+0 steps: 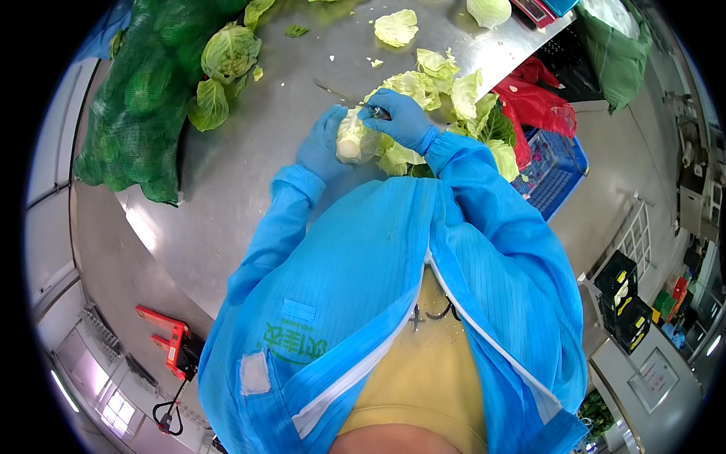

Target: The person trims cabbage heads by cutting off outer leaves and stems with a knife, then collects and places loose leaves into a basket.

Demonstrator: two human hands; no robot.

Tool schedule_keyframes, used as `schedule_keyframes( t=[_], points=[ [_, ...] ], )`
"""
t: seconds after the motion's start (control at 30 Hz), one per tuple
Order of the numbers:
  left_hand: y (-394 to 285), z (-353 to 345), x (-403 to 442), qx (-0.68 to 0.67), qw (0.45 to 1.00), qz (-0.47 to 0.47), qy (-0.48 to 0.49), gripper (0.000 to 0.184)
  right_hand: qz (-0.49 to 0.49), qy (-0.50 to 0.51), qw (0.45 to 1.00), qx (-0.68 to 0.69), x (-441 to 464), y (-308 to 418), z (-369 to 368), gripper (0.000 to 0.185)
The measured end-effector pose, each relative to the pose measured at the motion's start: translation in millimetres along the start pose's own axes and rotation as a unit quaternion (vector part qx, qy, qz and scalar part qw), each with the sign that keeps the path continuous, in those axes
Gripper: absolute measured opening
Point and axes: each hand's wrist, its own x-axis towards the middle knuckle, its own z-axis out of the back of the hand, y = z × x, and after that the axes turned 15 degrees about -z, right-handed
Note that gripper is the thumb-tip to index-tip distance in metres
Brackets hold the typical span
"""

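My left hand (pixel 323 144), in a blue glove, grips a pale, trimmed cabbage (pixel 350 138) from its left side, with the cut stem end facing me. The fingers of my right hand (pixel 403 119), gloved too, are closed round the dark handle of a knife (pixel 383 113). Its thin blade points to the upper left, above the cabbage. Loose cabbage leaves (pixel 417 85) lie beyond and to the right of my right hand, and some lie under that wrist. Part of the cabbage is hidden behind my hands.
A green mesh sack (pixel 144 98) of cabbages stands at the table's left, beside a leafy cabbage (pixel 230 53). One leaf (pixel 395 28) and a pale cabbage (pixel 489 10) lie at the far side. A blue crate (pixel 554 170) with red netting (pixel 541 106) stands off the right edge.
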Motion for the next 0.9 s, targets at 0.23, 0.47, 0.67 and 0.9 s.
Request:
schedule_keyframes(
  t=[0.23,0.47,0.67,0.9],
  points=[
    [5,-5,-1,0.021,0.998,-0.054,-0.035,0.098,-0.051,0.017,0.989,0.135,-8,-20,7,0.034],
    [5,-5,2,0.000,0.999,-0.029,-0.033,0.100,-0.069,-0.053,0.995,0.055,-9,-10,6,0.040],
    [6,-5,4,-0.006,0.999,-0.018,-0.029,0.099,0.010,-0.050,0.998,-0.020,-8,-12,-5,0.041],
    [-1,-2,5,-0.025,0.999,0.019,-0.018,0.101,-0.060,-0.095,0.986,0.126,-4,-14,6,0.033]
  ],
)
